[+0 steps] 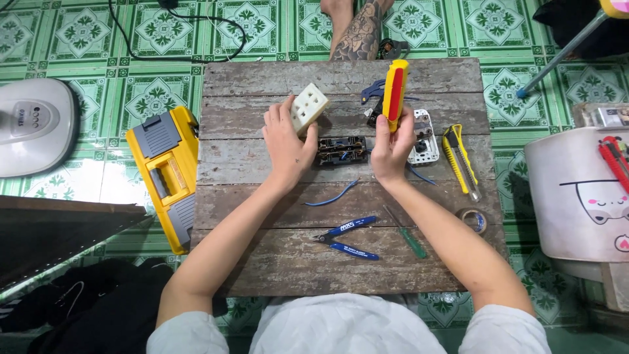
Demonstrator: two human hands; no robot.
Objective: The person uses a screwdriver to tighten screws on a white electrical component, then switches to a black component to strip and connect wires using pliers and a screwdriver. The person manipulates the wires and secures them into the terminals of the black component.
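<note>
I see my left hand [286, 141] clasping a cream socket cover [308, 107] tilted above the counter [275, 255], my right hand [392, 145] gripping a red-and-yellow tool [395, 93] upright, the dark socket body [342, 150] lying between both hands.

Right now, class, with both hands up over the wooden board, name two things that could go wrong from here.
1. The left hand holds the cream socket cover only at one edge, tilted above the board; it could slip and drop onto the dark socket body.
2. The right hand grips the red and yellow tool upright; lowering that arm might knock the yellow utility knife or white plate close beside it.
</note>
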